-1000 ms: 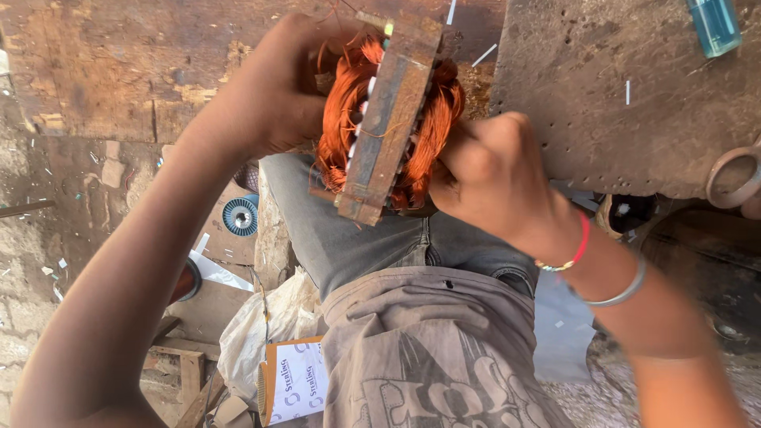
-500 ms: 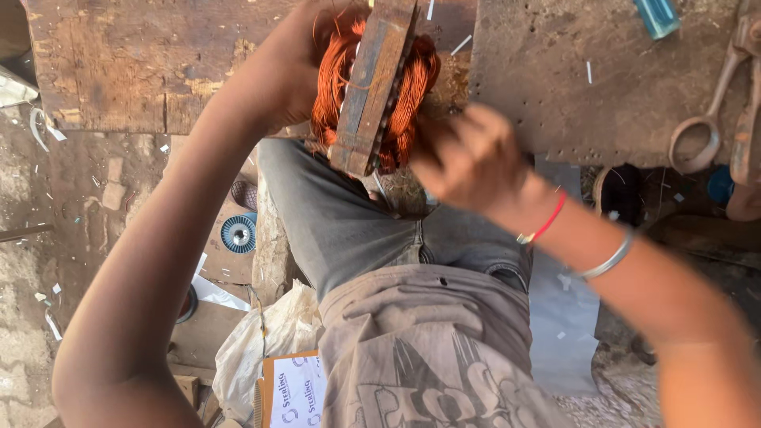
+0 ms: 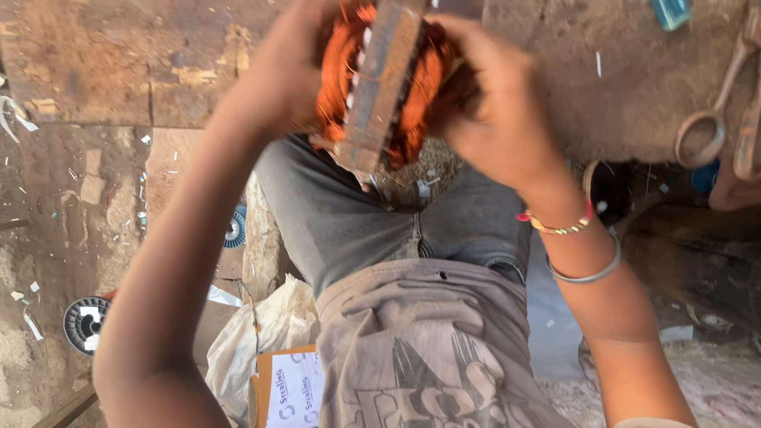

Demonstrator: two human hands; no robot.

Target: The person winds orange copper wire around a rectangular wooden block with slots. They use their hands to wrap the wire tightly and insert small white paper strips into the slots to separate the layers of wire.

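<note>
At twelve o'clock you hold a stator (image 3: pixel 380 79): dull, rusty grey metal core, glossy orange copper wire. The bench (image 3: pixel 119 63) is rough, stained wood. At three, your bangle (image 3: pixel 587 273) is smooth, shiny metal. Your shirt (image 3: pixel 428 357) is matt cloth.

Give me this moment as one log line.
left hand: grips motor stator | right hand: grips its other side | copper windings: exposed

1. Soft daylight is falling evenly on the scene; nothing is glaring.
2. Motion blur is smearing both hands and the orange coil (image 3: pixel 380 79).
3. The right edge is lying in darker shadow.
</note>
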